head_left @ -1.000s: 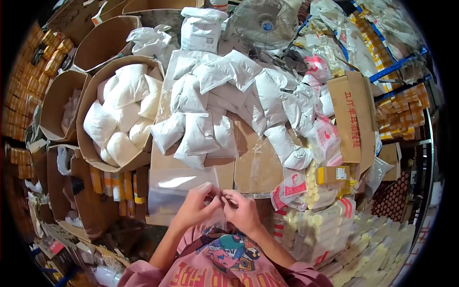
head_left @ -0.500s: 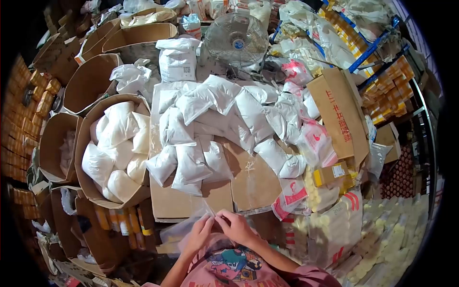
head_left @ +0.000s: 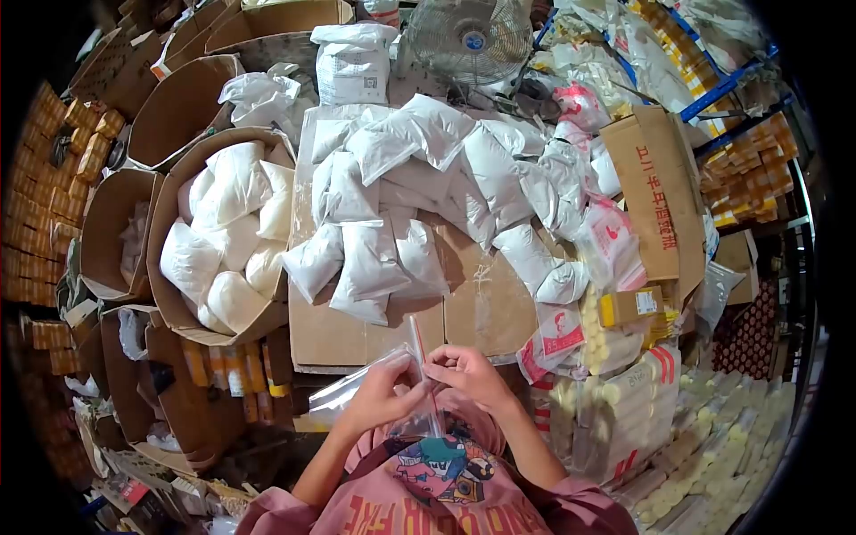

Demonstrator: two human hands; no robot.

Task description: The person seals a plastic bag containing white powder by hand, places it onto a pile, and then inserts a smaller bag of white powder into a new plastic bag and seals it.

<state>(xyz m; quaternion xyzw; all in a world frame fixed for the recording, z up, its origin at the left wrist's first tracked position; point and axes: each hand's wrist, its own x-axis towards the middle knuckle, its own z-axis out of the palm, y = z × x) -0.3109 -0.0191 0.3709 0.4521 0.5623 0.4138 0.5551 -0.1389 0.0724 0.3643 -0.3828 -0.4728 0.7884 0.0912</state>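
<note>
A clear plastic bag (head_left: 349,390) with a red line along its edge stretches between my two hands, close to my body. My left hand (head_left: 383,395) pinches it just left of the red-lined edge, thumb and fingers together. On the other side of that edge, my right hand (head_left: 470,378) grips the bag with thumb and fingertips. Part of the bag hangs down over my shirt and is hard to make out there. Beyond my hands, several filled white pouches (head_left: 370,259) lie in a heap on flattened cardboard (head_left: 357,346).
A cardboard box (head_left: 159,259) of bulging white bags stands at the left. An electric fan (head_left: 468,40) is at the back. To the right are a tall brown carton (head_left: 655,192), a small yellow box (head_left: 631,305) and clear packs of pale round items (head_left: 713,446).
The view has tilted down, so the scene sits higher. My hands have moved apart slightly, and the bag's red-lined edge now stands upright between them.
</note>
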